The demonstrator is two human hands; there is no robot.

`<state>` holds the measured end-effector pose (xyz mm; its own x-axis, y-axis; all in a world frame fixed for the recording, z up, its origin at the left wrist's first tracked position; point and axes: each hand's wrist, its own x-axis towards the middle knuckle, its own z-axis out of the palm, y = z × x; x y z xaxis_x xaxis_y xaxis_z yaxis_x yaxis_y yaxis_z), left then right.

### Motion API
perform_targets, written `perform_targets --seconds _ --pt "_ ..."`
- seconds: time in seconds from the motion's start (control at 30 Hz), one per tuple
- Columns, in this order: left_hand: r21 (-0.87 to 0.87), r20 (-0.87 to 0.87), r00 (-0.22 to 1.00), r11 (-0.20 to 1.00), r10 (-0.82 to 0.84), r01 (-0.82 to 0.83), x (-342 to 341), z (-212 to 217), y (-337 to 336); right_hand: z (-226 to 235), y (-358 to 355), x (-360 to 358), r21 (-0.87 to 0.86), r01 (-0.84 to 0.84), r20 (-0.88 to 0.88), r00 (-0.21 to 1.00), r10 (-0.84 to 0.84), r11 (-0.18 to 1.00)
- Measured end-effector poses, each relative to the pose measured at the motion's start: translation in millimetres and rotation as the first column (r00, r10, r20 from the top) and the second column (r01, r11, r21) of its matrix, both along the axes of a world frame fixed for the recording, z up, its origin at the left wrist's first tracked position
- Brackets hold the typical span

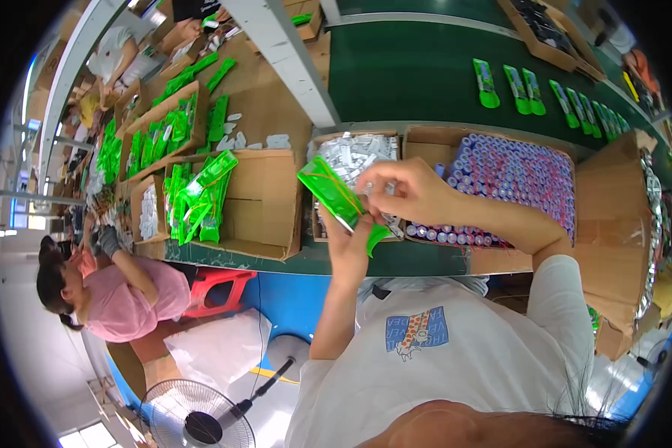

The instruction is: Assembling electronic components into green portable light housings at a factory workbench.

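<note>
Head view: the dark green conveyor belt (418, 71) spans the upper frame, bounded on its near side by a grey metal rail (366, 125); a row of green packets (545, 93) lies on its right half, and the left half of the belt is bare. Below the rail, open cardboard boxes sit edge to edge along the green bench edge (396, 257), leaving little free surface. The box of purple-capped tubes (515, 179) touches the narrower box of small white pieces (343, 153); to the left, a low cardboard tray (265, 201) holds a stack of green packets (201, 194) at its left end, with bare cardboard beside it. The working space is the gap above the white-piece box. There the left hand (349, 243) grips the green packet (336, 198) from below, fingers closed around its lower end, the packet tilted up and left. The right hand (403, 190) pinches at the packet's edge, fingertips (369, 190) drawn together; what they hold cannot be determined. A person in pink (119, 291) sits at lower left beside a red stool (220, 284), and a floor fan (198, 418) stands below.
</note>
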<state>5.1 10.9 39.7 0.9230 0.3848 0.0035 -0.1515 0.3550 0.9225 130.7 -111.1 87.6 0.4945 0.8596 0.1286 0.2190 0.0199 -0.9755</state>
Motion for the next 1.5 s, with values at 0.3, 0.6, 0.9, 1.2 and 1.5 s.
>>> perform_targets --seconds 0.3,0.6,0.9,1.2,1.5 --pt "0.084 -0.142 0.987 0.994 0.078 -0.067 -13 -14 -9 -29 -11 -37 0.141 0.137 0.731 0.653 -0.197 0.980" --pt "-0.078 -0.106 0.972 0.976 -0.211 0.203 -15 -3 -10 -48 -73 55 -0.644 0.334 0.698 0.624 0.350 0.689" --pt "-0.154 -0.095 0.945 0.942 -0.314 0.298 -21 -4 -21 -45 -43 18 0.182 0.347 0.976 0.051 -0.213 0.920" --pt "-0.108 -0.019 0.975 0.970 -0.223 0.220 -22 -13 -19 -19 -21 -16 0.045 0.240 0.646 0.734 -0.212 0.970" --pt "-0.166 -0.169 0.985 0.986 -0.026 -0.003 -25 -29 -10 -42 -5 -60 0.092 0.196 0.707 0.678 -0.203 0.976"
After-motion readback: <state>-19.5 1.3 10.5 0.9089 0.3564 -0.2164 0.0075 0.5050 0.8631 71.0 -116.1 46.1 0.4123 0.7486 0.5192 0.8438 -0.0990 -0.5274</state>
